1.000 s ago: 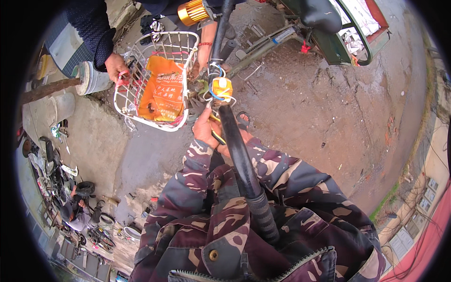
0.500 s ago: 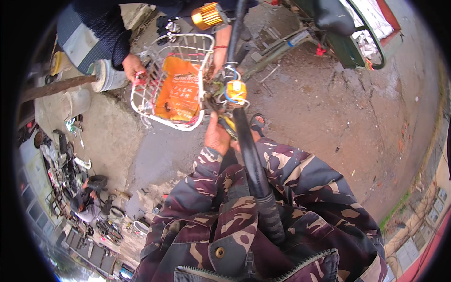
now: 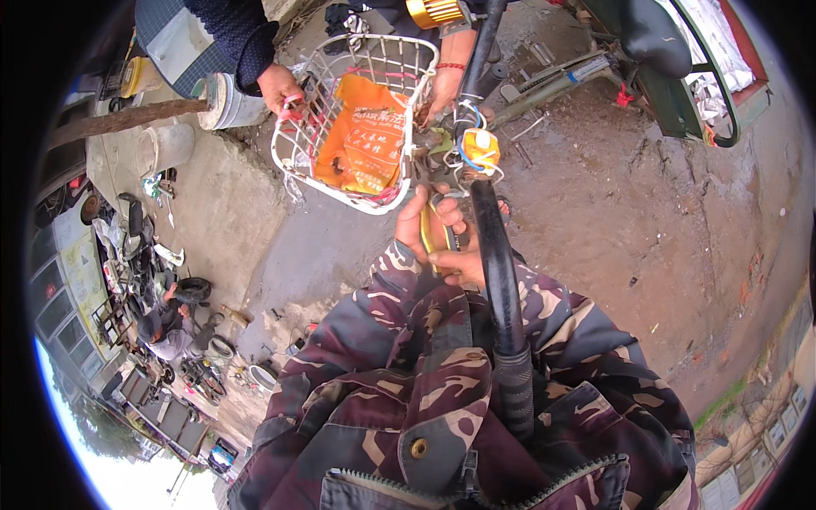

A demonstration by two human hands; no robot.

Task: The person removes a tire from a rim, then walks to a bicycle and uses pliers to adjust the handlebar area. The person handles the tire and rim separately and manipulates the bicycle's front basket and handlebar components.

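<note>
Below the white basket, my left hand is closed around a pair of pliers with yellow and black handles. Fingers of my right hand pinch the lower end of the same handles; part of this hand is behind the black handlebar. The jaws are hard to make out. Just beyond my hands, blue and white wires loop around a yellow-orange unit on the handlebar. Another person's hands hold the basket, one on its left rim and one by its right side.
An orange printed bag lies in the basket. White buckets and a wooden pole stand at the left. A green cart with a black saddle is at far right. Someone crouches among parts at lower left.
My view has shifted, so the scene sits further right. The pliers have turned more upright, and my right hand's fingers now show at the lower end of the handles.
</note>
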